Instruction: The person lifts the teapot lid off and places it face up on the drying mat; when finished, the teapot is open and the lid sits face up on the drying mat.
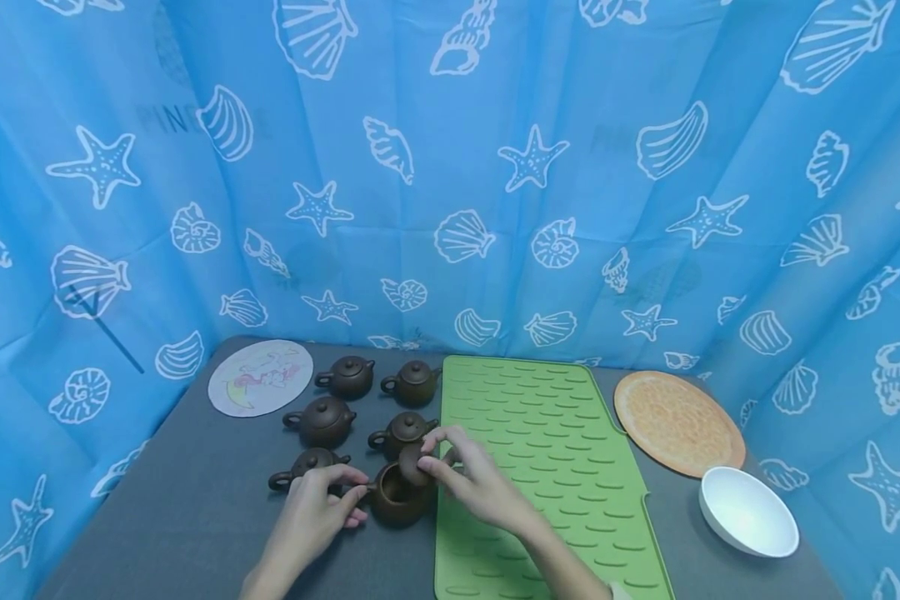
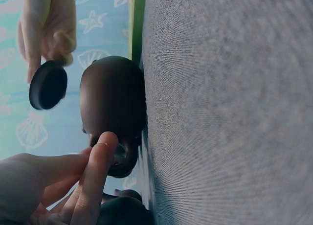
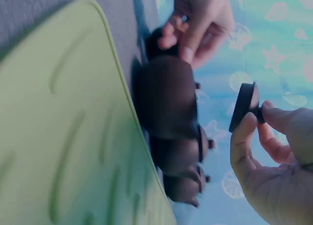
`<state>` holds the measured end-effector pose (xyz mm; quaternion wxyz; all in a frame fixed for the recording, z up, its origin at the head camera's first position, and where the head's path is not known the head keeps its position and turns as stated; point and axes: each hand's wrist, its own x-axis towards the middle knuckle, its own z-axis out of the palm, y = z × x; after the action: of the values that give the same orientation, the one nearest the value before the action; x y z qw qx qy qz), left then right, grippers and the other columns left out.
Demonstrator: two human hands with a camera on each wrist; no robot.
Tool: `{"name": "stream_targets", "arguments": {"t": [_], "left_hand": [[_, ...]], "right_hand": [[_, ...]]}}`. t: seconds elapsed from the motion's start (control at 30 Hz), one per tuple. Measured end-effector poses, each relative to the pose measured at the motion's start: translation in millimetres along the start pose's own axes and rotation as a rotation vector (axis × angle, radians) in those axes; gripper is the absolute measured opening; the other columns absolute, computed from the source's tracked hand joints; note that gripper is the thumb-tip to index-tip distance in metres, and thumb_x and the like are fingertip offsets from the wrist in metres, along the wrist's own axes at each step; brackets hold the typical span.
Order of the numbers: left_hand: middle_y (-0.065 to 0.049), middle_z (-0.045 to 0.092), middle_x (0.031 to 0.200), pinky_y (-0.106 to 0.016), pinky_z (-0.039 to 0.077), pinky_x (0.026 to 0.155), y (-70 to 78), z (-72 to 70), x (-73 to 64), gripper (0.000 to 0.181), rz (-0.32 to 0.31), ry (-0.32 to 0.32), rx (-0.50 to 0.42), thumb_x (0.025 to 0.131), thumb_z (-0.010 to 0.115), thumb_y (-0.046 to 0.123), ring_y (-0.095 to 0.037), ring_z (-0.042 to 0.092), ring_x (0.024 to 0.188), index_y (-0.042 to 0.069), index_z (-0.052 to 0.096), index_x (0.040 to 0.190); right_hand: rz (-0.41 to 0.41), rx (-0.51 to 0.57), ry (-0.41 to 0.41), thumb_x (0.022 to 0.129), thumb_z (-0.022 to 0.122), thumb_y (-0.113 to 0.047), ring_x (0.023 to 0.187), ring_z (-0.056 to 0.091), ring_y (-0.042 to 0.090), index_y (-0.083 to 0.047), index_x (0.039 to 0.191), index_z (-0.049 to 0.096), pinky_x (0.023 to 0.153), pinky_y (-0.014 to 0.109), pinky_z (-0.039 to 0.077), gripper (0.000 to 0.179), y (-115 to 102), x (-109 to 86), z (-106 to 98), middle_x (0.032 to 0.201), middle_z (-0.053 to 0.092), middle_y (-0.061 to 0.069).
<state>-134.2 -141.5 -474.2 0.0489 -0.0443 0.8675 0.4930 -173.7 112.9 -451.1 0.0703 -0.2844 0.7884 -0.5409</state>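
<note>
A dark brown teapot (image 1: 399,510) stands uncovered on the table at the near end of a group of teapots, its dark inside showing. My left hand (image 1: 317,510) pinches its loop handle (image 2: 128,159) between thumb and fingers, seen closely in the left wrist view. Above the opening, my right hand (image 1: 480,483) holds the round lid (image 3: 244,105) by its small knob. The lid is tilted and apart from the pot in both wrist views. Just behind stands another lidded teapot (image 1: 407,429).
Several more lidded teapots (image 1: 324,421) stand left and behind. A green ridged mat (image 1: 540,467) lies to the right, under my right forearm. Beyond it are a pizza-patterned round mat (image 1: 678,423) and a white bowl (image 1: 748,511). A round picture mat (image 1: 261,377) lies far left.
</note>
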Motion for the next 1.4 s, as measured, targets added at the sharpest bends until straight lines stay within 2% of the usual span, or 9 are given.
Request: {"name": "stream_targets", "arguments": {"t": [0.13,0.3,0.4,0.5,0.6,0.8,0.97,1.2,1.4], "left_hand": [[-0.013,0.081,0.11,-0.022,0.063,0.059,0.4,-0.4,-0.5,0.013,-0.001,0.002,-0.008,0.099,0.074,-0.001,-0.013,0.08,0.07,0.008,0.08,0.108],[-0.012,0.081,0.108,-0.022,0.063,0.059,1.2,0.8,-1.4,0.014,-0.008,0.014,-0.024,0.098,0.075,-0.002,-0.013,0.08,0.069,0.008,0.08,0.106],[-0.011,0.081,0.106,-0.023,0.063,0.059,1.3,1.6,-1.6,0.014,-0.013,0.021,-0.033,0.097,0.075,-0.002,-0.014,0.08,0.069,0.009,0.08,0.104],[-0.011,0.081,0.106,-0.023,0.063,0.059,0.5,1.5,-1.2,0.014,-0.01,0.023,-0.034,0.097,0.075,-0.002,-0.014,0.08,0.068,0.009,0.08,0.104],[-0.011,0.081,0.106,-0.023,0.063,0.059,-0.3,1.0,-0.9,0.014,-0.011,0.024,-0.036,0.098,0.075,-0.002,-0.014,0.08,0.068,0.009,0.081,0.104],[-0.012,0.081,0.108,-0.022,0.063,0.059,-1.2,0.2,-0.2,0.013,0.001,0.017,-0.024,0.098,0.075,-0.001,-0.013,0.08,0.069,0.008,0.08,0.106],[-0.012,0.081,0.108,-0.022,0.063,0.058,-1.0,0.7,0.5,0.013,0.004,0.016,-0.017,0.098,0.075,-0.001,-0.013,0.08,0.069,0.008,0.08,0.106],[-0.012,0.081,0.108,-0.022,0.062,0.058,-1.3,0.7,0.0,0.013,0.003,0.019,-0.014,0.098,0.075,-0.001,-0.012,0.08,0.068,0.009,0.08,0.106],[-0.011,0.081,0.109,-0.022,0.062,0.058,-1.4,0.2,0.6,0.013,-0.01,0.014,-0.009,0.099,0.075,0.0,-0.012,0.08,0.069,0.009,0.08,0.107]], "right_hand": [[0.025,0.048,-0.003,0.111,0.061,-0.015,0.07,0.065,0.008,0.001,0.125,0.059,0.063,0.039,0.065,0.022,-1.2,-3.9,-16.2,0.119,0.066,0.026],[0.063,0.126,-0.061,0.112,0.058,-0.011,0.084,0.079,0.029,0.001,0.148,0.053,0.077,0.048,0.069,0.038,-4.1,-11.1,-37.7,0.14,0.06,0.032],[0.05,0.179,-0.122,0.112,0.056,-0.006,0.094,0.082,0.024,0.001,0.159,0.047,0.088,0.049,0.068,0.048,-3.2,-13.7,-49.0,0.155,0.052,0.035],[0.045,0.238,-0.181,0.112,0.054,-0.005,0.101,0.081,0.013,0.003,0.159,0.047,0.097,0.051,0.064,0.048,0.2,-14.8,-57.0,0.164,0.043,0.035],[0.073,0.264,-0.203,0.112,0.057,-0.009,0.107,0.081,0.014,0.001,0.157,0.051,0.102,0.047,0.064,0.046,3.7,-15.9,-61.6,0.165,0.043,0.034],[0.119,0.208,-0.186,0.1,0.077,-0.009,0.098,0.083,0.027,-0.003,0.15,0.056,0.081,0.026,0.064,0.055,10.1,-17.8,-64.5,0.148,0.06,0.031],[0.152,0.127,-0.211,0.099,0.078,-0.009,0.105,0.081,0.043,-0.001,0.15,0.056,0.085,0.026,0.065,0.056,14.3,-20.0,-66.3,0.155,0.054,0.032],[0.227,0.09,-0.298,0.099,0.077,-0.006,0.102,0.081,0.025,0.006,0.147,0.055,0.088,0.023,0.064,0.054,22.4,-24.4,-71.6,0.155,0.054,0.033],[0.258,0.075,-0.34,0.097,0.075,0.001,0.104,0.081,0.029,0.007,0.144,0.057,0.089,0.023,0.064,0.05,31.0,-25.4,-71.5,0.152,0.058,0.033]]}}
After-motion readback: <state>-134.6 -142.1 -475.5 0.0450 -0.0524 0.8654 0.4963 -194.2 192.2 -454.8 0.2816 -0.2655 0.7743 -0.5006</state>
